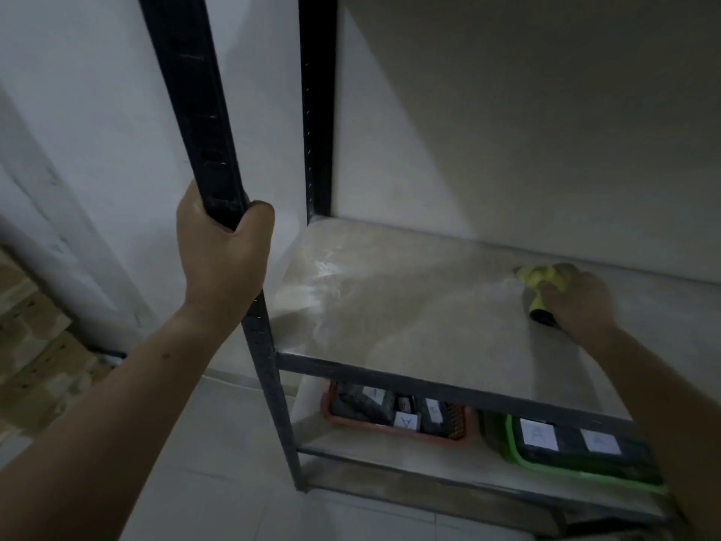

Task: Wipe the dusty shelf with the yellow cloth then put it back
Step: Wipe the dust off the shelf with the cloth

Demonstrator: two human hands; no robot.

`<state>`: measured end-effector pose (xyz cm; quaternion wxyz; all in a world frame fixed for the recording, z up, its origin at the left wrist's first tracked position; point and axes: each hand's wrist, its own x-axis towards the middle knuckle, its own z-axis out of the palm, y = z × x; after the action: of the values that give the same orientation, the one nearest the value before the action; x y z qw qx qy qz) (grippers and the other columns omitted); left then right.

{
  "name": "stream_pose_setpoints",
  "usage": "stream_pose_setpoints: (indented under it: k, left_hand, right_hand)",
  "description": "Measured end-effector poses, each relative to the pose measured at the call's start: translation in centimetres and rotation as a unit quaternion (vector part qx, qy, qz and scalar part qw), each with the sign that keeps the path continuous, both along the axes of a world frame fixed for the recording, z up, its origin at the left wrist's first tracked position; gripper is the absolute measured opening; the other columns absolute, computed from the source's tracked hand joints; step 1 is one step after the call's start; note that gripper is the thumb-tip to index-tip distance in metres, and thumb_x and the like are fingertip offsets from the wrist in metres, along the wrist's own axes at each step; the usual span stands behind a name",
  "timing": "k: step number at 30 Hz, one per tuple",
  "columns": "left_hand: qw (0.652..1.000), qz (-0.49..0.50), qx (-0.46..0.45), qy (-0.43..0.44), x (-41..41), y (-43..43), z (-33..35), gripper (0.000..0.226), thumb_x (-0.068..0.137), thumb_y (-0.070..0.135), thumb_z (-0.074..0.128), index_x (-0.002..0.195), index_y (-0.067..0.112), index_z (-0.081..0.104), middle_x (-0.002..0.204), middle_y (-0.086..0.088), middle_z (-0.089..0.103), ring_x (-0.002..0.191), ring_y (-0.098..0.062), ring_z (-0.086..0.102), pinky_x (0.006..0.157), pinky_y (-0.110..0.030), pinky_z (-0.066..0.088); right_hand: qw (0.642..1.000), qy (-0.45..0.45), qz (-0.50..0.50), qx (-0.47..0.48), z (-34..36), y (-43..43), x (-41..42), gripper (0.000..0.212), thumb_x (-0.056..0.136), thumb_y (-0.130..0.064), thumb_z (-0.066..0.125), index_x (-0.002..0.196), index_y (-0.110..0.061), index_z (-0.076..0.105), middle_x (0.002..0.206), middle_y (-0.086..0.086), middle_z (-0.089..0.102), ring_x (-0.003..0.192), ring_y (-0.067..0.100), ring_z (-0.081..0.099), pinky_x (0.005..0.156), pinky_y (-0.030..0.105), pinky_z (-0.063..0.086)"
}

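The dusty shelf is a pale board in a dark metal rack, with smeared streaks across its left half. The yellow cloth lies bunched on the board near its back right. My right hand presses down on the cloth and grips it. My left hand is wrapped around the rack's front left post, at about the height of the shelf's back edge.
A second dark post stands at the back left corner against the white wall. On the lower shelf sit an orange basket and a green basket, both holding dark labelled items. Pale floor tiles lie below left.
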<state>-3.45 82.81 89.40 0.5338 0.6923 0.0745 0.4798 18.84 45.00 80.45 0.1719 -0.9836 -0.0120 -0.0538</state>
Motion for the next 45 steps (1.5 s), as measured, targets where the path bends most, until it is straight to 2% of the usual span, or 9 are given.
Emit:
stream_pose_setpoints:
  k: [6,10,20,25,29,34,36,40,45]
  left_hand:
    - [1.000,-0.005,-0.009,-0.003,0.1,0.0,0.0,0.023,0.075,0.015,0.050,0.078,0.009,0.029,0.065,0.002,0.033,0.053,-0.012,0.030,0.049,-0.028,0.027]
    - [1.000,-0.002,0.001,0.001,0.0,0.0,0.0,0.017,0.076,0.012,0.050,0.076,0.016,0.033,0.066,0.002,0.035,0.052,-0.008,0.033,0.049,-0.022,0.029]
    - [0.999,-0.027,-0.006,0.019,-0.4,0.1,0.2,0.024,0.075,0.011,0.051,0.078,0.009,0.028,0.067,-0.004,0.033,0.054,-0.013,0.030,0.051,-0.030,0.027]
    - [0.999,-0.028,-0.010,0.013,-0.3,0.3,0.2,0.020,0.075,0.012,0.053,0.079,-0.001,0.039,0.067,-0.005,0.035,0.055,-0.013,0.034,0.050,-0.027,0.031]
    - [1.000,-0.023,0.005,0.001,-0.2,0.3,0.1,0.018,0.076,0.010,0.053,0.076,0.000,0.039,0.064,-0.002,0.033,0.054,-0.013,0.033,0.050,-0.026,0.030]
    - [1.000,-0.027,0.003,0.001,-0.2,0.2,0.2,0.029,0.078,0.002,0.054,0.070,0.018,0.031,0.056,0.015,0.034,0.049,-0.004,0.033,0.048,-0.015,0.030]
    - [1.000,-0.029,0.002,0.001,-0.2,0.1,0.2,0.030,0.078,0.002,0.054,0.069,0.019,0.031,0.056,0.015,0.034,0.049,-0.004,0.032,0.048,-0.015,0.030]
    - [0.999,-0.030,0.013,-0.004,-0.2,0.1,0.2,0.034,0.078,0.000,0.054,0.068,0.022,0.030,0.055,0.016,0.034,0.048,-0.003,0.032,0.049,-0.013,0.029]
    - [1.000,-0.019,0.012,0.000,-0.1,0.3,0.1,0.026,0.077,0.004,0.055,0.069,0.017,0.034,0.059,0.012,0.033,0.052,-0.005,0.033,0.051,-0.017,0.031]
  right_hand:
    - [0.999,-0.012,0.045,0.007,-1.9,7.7,-2.1,0.046,0.094,-0.043,0.045,0.135,-0.020,0.044,0.127,0.020,0.052,0.111,0.041,0.055,0.094,0.048,0.047]
    - [0.988,-0.044,0.151,0.002,-1.0,16.6,-6.9,0.032,0.094,-0.037,0.047,0.119,-0.018,0.051,0.116,0.014,0.055,0.100,0.036,0.058,0.077,0.038,0.045]
    - [0.954,0.020,0.296,0.043,0.1,28.4,-12.6,0.031,0.095,-0.038,0.046,0.116,-0.017,0.052,0.115,0.011,0.059,0.104,0.031,0.060,0.090,0.045,0.049]
    - [0.981,-0.076,0.175,0.022,1.5,19.6,-4.9,0.039,0.094,-0.031,0.049,0.125,-0.008,0.048,0.117,0.021,0.057,0.105,0.039,0.056,0.089,0.043,0.047]
    - [0.998,0.006,0.050,-0.046,1.0,12.4,0.6,0.044,0.095,-0.037,0.044,0.123,-0.003,0.044,0.124,0.026,0.050,0.110,0.041,0.051,0.096,0.046,0.044]
    - [0.999,0.015,0.038,-0.024,-0.9,16.1,-0.3,0.049,0.096,-0.037,0.043,0.136,-0.008,0.040,0.136,0.027,0.043,0.122,0.044,0.047,0.102,0.049,0.042]
    - [0.997,0.023,0.066,-0.035,-1.1,20.3,-1.4,0.055,0.098,-0.037,0.043,0.145,-0.010,0.034,0.146,0.025,0.036,0.132,0.041,0.040,0.110,0.046,0.034]
    - [0.975,-0.065,0.201,-0.069,-1.6,28.9,-6.1,0.045,0.096,-0.038,0.040,0.133,-0.012,0.045,0.135,0.019,0.045,0.118,0.038,0.047,0.099,0.045,0.037]
    - [0.927,-0.028,0.366,0.073,-1.3,34.1,-10.9,0.026,0.090,-0.026,0.050,0.111,-0.012,0.054,0.112,0.014,0.053,0.101,0.035,0.053,0.088,0.047,0.044]
